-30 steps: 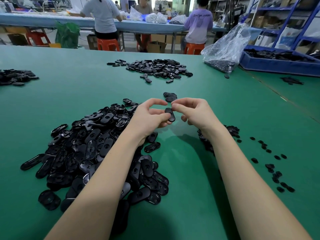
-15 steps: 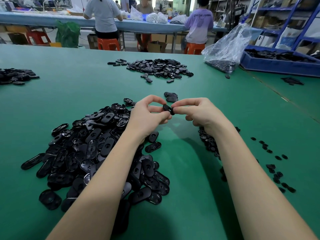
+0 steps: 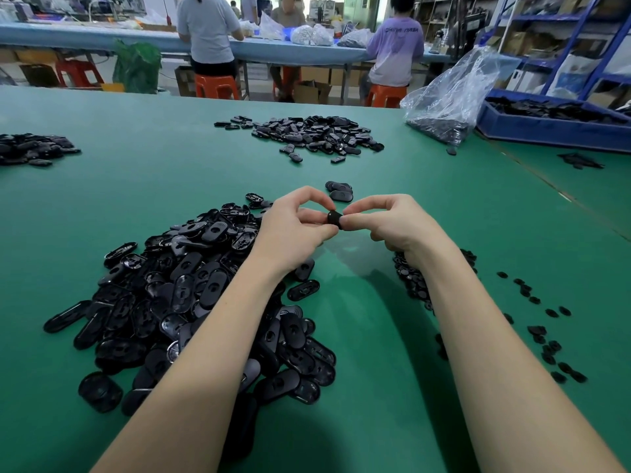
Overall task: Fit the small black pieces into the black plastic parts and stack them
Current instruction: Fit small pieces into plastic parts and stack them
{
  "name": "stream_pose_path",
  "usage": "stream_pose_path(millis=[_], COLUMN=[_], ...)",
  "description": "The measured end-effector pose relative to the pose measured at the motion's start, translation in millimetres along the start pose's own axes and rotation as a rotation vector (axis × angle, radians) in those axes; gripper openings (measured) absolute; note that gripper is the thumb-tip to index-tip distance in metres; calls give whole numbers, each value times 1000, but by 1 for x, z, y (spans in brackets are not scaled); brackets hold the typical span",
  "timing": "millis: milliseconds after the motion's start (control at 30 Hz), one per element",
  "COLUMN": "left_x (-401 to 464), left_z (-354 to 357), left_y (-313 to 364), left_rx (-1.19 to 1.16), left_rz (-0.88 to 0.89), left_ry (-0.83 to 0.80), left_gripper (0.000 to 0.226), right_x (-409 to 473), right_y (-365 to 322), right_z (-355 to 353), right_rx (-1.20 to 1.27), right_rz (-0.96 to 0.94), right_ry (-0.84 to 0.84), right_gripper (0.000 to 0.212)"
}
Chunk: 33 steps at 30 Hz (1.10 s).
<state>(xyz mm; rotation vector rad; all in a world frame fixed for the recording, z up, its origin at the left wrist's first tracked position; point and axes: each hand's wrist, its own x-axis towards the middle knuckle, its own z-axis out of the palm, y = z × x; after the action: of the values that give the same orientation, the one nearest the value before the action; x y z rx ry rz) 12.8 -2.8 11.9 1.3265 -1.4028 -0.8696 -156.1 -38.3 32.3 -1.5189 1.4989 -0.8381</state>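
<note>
At 12 o'clock, above pile [image 3: 191, 302], we pinch part [image 3: 334, 218] w/ both hands, left hand [image 3: 293, 227] & right hand [image 3: 392, 223]; light, stiff, hold edges.

Single head-worn view, wide-angle, forward and down.
It looks from above the person's forearms across the green counter [image 3: 444, 206], hands close at centre, the far workbench [image 3: 102, 34] high and distant.

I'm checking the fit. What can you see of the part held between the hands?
The part is black, glossy plastic, with one rounded end showing. It is held above the green table, pinched between the left hand and the right hand. Fingers hide most of it, so any inserted piece cannot be seen.
</note>
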Motion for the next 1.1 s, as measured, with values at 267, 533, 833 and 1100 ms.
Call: stream_pose_path(millis=[267, 533, 833, 1100], left_x=[2, 6, 3, 5], left_z=[-5, -5, -3, -1], left_y=[3, -1, 2, -4], left_rx=[-165, -258, -235, -199], left_rz=[-135, -206, -211, -235], left_ry=[-78, -6, 10, 40], left_gripper=[19, 18, 19, 19], right_x=[1, 4, 4, 4], right_y=[12, 8, 8, 10], right_z=[-2, 4, 9, 15], right_rx=[108, 52, 13, 2], right_rz=[7, -95, -133, -146], right_ry=[-101, -58, -9, 12], right_gripper=[30, 10, 12, 14])
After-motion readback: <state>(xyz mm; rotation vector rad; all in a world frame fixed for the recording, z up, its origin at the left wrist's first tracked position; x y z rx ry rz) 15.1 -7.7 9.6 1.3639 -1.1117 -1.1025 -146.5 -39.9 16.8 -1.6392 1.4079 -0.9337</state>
